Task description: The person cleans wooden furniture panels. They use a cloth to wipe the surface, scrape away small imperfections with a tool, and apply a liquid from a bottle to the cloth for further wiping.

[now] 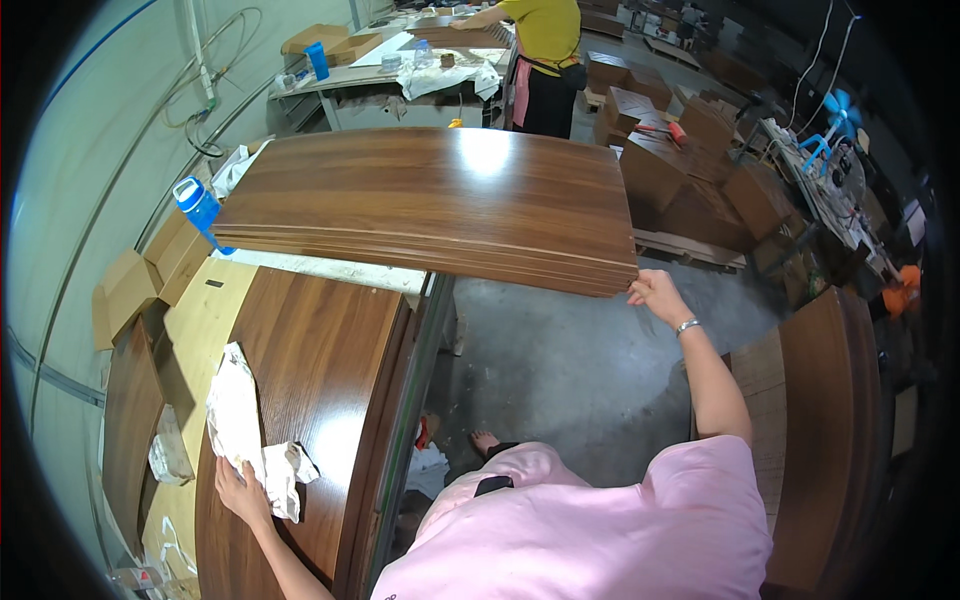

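Several boards (430, 195), likely stiff, heavy, slick: hold by opposite ends. Rests left fingers (229, 481), spread, on soft rag (235, 405); has right fingers (642, 287) at boards' corner, grip unclear.

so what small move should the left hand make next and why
Probably slide the white cloth across the brown wood-grain panel: the left hand is at the cloth's near end, the cloth lies on that panel, and the right hand is away at a corner of the panel stack.
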The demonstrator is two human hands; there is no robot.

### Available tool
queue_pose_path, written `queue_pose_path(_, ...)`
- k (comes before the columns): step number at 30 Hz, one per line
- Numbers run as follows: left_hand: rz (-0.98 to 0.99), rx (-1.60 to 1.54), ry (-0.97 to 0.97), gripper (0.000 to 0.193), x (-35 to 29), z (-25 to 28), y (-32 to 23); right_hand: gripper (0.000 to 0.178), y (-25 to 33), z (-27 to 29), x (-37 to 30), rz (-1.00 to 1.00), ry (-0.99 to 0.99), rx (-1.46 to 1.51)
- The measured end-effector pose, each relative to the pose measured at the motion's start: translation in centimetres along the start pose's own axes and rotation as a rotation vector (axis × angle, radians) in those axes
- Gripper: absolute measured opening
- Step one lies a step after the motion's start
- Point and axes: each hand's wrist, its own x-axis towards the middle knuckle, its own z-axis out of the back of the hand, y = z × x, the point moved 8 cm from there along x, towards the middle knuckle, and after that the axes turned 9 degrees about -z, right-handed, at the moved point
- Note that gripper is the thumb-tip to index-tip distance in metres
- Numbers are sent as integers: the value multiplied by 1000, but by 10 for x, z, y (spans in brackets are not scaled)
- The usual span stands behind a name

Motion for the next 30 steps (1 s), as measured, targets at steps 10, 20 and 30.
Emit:
queue_pose_path(10, 8, 7, -14, 47, 0, 0, 3, 24, -3, -15, 11, -15, -90, -363)
queue_pose_path(20, -16, 40, -5, 48, 5, -11, 12, 24, -5, -11, 8, 2, -41, -321)
queue_pose_path(30, -48, 86, 7, 59, 8, 17, -30, 25, -5, -12, 9, 34, -1, -312)
